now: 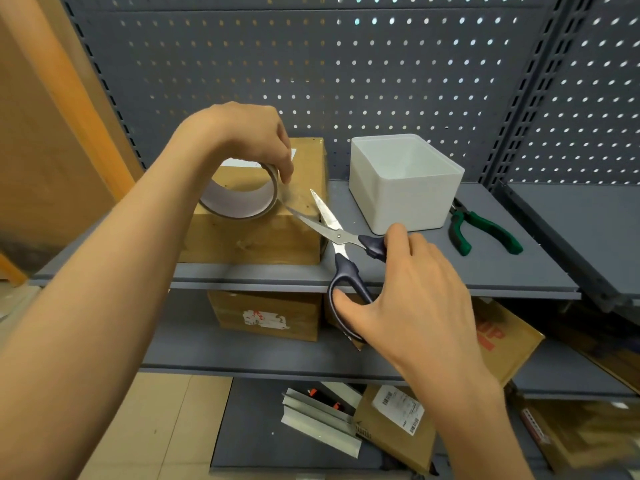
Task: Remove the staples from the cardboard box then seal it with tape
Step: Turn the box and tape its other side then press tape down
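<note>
The cardboard box [256,233] sits on the grey shelf [450,271], left of a white plastic bin [405,188] and green-handled pliers [485,232]. The left hand [242,133] holds a tape roll [239,195] over the box top, fingers curled round its rim. The right hand [415,299] grips the scissors [341,247], thumb through one dark loop, the blades parted around a stretch of clear tape [294,202] running from the roll toward the box.

The tape looks thin, limp and sticky, likely to fold onto itself once cut, so keeping it taut matters. The box seems light and stiff enough to press against.

Whether any staples remain is too small to tell. The left fingertips and the tape's attached end are hard to make out.
</note>
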Action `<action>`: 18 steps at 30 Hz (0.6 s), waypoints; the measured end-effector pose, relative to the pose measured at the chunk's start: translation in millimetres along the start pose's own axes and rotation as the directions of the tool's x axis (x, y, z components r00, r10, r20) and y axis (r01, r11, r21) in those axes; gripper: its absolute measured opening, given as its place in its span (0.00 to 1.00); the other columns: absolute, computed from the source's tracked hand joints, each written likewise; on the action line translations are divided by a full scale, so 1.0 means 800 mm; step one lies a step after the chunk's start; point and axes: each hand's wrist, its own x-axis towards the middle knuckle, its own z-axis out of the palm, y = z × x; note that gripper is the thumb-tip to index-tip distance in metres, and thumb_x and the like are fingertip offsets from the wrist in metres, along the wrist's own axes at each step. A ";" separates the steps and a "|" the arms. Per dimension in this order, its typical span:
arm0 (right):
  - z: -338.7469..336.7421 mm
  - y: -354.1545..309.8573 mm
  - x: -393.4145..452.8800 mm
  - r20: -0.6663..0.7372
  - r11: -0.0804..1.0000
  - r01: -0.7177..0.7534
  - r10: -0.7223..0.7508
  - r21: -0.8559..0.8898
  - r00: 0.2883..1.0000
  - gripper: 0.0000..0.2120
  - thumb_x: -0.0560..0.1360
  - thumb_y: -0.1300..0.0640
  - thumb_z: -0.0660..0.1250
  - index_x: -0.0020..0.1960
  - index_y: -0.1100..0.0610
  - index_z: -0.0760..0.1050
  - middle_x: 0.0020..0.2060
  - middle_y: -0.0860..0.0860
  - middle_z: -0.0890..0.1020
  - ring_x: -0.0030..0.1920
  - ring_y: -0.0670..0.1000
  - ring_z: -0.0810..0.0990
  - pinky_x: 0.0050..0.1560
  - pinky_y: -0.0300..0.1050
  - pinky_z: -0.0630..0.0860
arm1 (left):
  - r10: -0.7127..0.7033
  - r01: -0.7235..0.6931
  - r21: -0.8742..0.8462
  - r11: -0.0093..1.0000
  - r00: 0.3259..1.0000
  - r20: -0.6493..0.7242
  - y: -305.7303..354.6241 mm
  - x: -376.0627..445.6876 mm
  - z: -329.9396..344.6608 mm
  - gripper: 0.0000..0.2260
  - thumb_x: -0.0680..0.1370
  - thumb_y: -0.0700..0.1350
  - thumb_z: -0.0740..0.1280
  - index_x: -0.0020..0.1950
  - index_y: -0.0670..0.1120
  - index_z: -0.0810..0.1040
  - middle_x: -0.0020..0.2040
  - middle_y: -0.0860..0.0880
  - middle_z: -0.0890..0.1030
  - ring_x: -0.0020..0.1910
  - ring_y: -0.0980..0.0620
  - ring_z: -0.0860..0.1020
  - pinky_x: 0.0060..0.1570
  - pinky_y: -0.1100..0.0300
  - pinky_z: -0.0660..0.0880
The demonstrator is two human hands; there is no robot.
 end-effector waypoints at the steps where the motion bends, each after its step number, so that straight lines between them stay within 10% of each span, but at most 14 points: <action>1: -0.003 0.000 -0.001 0.021 1.000 0.008 -0.008 -0.014 1.000 0.22 0.68 0.35 0.57 0.48 0.53 0.68 0.38 0.48 0.72 0.38 0.50 0.71 0.35 0.41 0.65 | -0.006 0.006 -0.001 1.000 1.000 0.000 0.000 0.000 0.000 0.05 0.72 0.49 0.70 0.43 0.49 0.82 0.42 0.52 0.79 0.44 0.51 0.74 0.42 0.58 0.66; 18: 0.015 -0.036 0.025 -0.029 0.998 -0.070 0.070 0.009 0.997 0.22 0.72 0.40 0.64 0.54 0.57 0.66 0.46 0.52 0.73 0.47 0.53 0.74 0.41 0.42 0.63 | 0.090 -0.090 0.013 0.996 0.995 0.037 -0.003 -0.003 -0.002 0.02 0.70 0.47 0.71 0.40 0.50 0.82 0.32 0.56 0.75 0.33 0.54 0.71 0.33 0.64 0.65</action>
